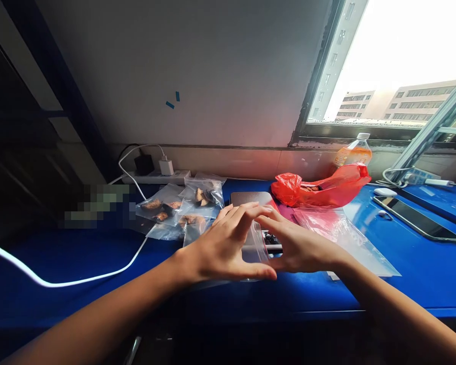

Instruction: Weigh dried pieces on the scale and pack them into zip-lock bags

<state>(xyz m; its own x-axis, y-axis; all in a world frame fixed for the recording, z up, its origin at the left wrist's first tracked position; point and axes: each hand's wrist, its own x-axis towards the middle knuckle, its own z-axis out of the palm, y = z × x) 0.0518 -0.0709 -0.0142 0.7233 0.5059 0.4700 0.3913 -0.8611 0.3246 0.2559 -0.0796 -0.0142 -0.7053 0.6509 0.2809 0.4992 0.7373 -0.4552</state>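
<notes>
My left hand [228, 243] is over a clear zip bag [253, 253], its thumb stretched out and its fingers arched. Facing it, my right hand [302, 246] curves round the bag's zip edge, thumb and fingers apart. The fingertips of both hands meet or overlap at the top, so contact with the bag is partly hidden. Under the hands lies a flat device with a metallic plate [251, 197] and a dark panel [271, 238]. Left of them are several clear bags [163, 205] holding brown dried pieces [201, 197].
A red plastic bag [327, 187] and an orange drink bottle [353, 152] stand at the back right. Flat clear bags [353, 243] lie beside my right hand. Farther right is a phone [418, 218]. A white cable [99, 276] crosses the blue table [281, 294] from a power strip [155, 177].
</notes>
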